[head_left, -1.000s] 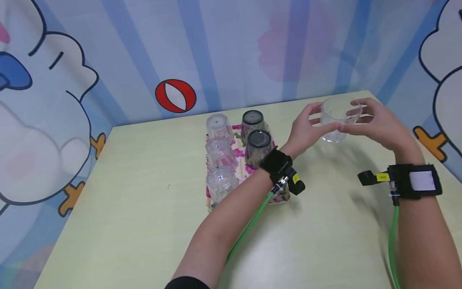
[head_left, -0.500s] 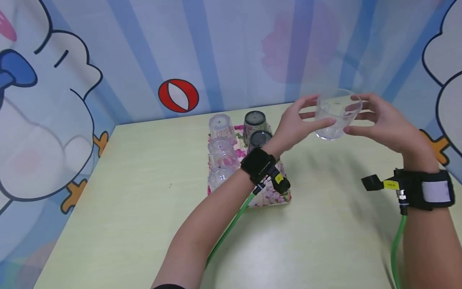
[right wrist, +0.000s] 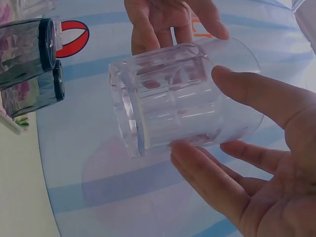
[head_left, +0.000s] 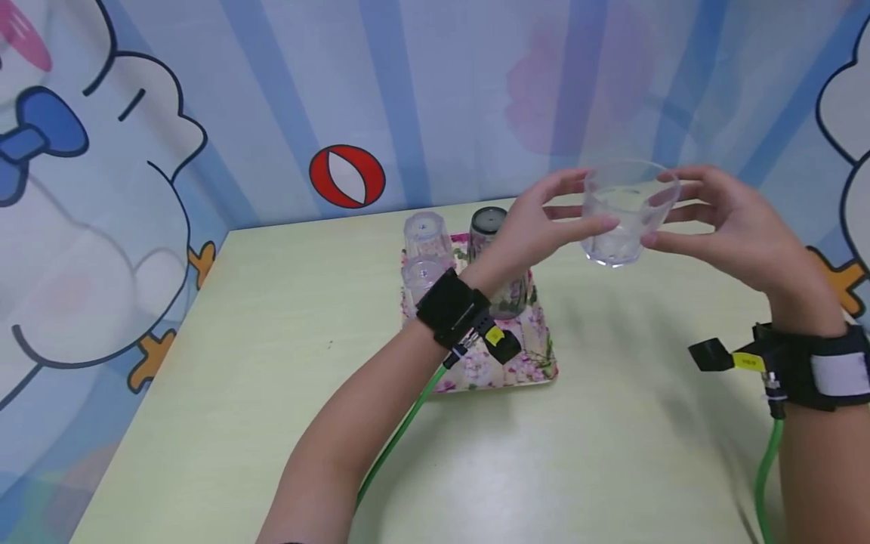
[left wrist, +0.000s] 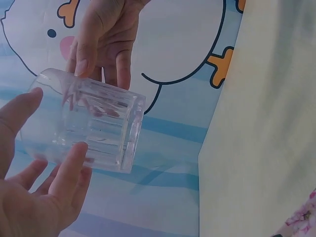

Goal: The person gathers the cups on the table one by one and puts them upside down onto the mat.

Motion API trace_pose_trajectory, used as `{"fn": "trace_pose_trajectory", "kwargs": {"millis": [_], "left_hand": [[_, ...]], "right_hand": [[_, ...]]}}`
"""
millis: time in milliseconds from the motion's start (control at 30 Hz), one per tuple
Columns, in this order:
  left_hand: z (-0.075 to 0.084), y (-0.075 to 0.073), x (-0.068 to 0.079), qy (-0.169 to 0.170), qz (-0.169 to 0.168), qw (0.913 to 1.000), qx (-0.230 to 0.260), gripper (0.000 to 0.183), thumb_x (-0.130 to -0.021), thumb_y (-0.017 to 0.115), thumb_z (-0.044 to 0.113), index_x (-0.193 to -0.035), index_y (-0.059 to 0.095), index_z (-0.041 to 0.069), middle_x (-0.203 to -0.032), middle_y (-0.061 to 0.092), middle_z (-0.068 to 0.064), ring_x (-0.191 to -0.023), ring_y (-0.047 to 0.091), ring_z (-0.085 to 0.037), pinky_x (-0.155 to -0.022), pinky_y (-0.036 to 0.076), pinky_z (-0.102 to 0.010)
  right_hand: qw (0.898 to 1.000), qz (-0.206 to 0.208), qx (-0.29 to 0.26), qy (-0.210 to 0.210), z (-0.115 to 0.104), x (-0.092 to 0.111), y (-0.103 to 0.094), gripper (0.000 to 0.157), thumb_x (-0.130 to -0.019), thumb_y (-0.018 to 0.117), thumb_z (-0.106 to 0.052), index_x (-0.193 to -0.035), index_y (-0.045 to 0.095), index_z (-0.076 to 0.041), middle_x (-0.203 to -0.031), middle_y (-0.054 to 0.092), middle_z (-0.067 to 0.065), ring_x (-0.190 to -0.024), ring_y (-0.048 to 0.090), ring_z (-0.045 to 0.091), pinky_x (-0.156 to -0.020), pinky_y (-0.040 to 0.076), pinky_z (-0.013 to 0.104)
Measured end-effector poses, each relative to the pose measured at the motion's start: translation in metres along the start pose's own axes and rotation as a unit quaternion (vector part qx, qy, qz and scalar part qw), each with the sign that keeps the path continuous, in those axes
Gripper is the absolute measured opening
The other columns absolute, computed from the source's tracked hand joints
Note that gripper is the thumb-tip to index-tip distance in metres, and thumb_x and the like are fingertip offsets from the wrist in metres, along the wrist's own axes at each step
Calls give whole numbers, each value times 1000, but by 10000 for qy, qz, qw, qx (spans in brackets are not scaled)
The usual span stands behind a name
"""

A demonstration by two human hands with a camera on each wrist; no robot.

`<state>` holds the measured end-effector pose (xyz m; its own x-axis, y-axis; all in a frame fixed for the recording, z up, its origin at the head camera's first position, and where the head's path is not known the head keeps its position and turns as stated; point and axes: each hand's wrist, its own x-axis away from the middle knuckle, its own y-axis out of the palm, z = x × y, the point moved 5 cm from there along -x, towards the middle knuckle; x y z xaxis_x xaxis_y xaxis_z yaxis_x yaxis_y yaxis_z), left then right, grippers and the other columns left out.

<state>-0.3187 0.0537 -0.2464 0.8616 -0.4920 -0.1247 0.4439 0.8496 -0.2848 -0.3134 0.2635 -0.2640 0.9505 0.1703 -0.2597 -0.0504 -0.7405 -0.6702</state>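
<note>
A clear drinking glass (head_left: 628, 215) is held above the right back part of the table, rim up and slightly tilted. My left hand (head_left: 533, 227) grips its left side, thumb in front and fingers behind. Opposite it, my right hand (head_left: 737, 227) holds the right side between thumb and fingertips. Both wrist views show the ribbed lower wall and thick base of the glass (left wrist: 98, 123) with fingers of both hands around it. Nothing shows inside the glass.
Left of the hands a floral tray (head_left: 503, 370) carries upside-down glasses: clear ones (head_left: 427, 238) on its left, dark grey ones (head_left: 488, 227) on its right. My left forearm hides part of them. A cartoon-printed backdrop (head_left: 462, 98) borders the table (head_left: 285, 325).
Both hands have lifted the glass a little and shifted it left. The thumbs, which met in front of it, now stand apart. My left forearm covers more of the tray.
</note>
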Motion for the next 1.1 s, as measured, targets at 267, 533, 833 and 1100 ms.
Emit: {"fn": "trace_pose_trajectory", "kwargs": {"millis": [267, 533, 833, 1100], "left_hand": [[5, -11, 12, 68, -20, 9999, 116, 64, -90, 67, 22, -146, 37, 24, -144, 47, 2, -127, 55, -19, -91, 56, -24], [1, -23, 18, 187, 131, 9997, -111, 62, -86, 71, 24, -142, 43, 27, -142, 50, 3, -119, 59, -16, -86, 58, -27], [-1, -30, 27, 426, 185, 9988, -145, 61, -84, 74, 27, -138, 46, 31, -140, 51, 6, -114, 60, -12, -84, 59, -28], [-4, -33, 45, 356, 263, 9990, -33, 63, -84, 74, 23, -139, 46, 29, -139, 52, 4, -115, 60, -15, -85, 59, -29]], "right_hand": [[9982, 25, -445, -398, -17, 1, 6, 71, -82, 76, -17, -142, 39, -21, -140, 48, 9, -115, 51, 4, -76, 45, -2], [9892, 38, -1040, -1033, -38, 8, 12, 65, -79, 75, -2, -135, 44, -13, -127, 56, -8, -108, 56, -2, -78, 50, 2], [9859, 130, -1075, -1273, -55, 19, 17, 67, -76, 75, 3, -133, 44, -10, -125, 56, -10, -108, 58, -2, -76, 53, 5], [9833, -9, -1161, -1402, -65, 26, 27, 67, -75, 75, 7, -132, 44, -8, -123, 55, -6, -107, 59, 1, -75, 55, 9]]}}
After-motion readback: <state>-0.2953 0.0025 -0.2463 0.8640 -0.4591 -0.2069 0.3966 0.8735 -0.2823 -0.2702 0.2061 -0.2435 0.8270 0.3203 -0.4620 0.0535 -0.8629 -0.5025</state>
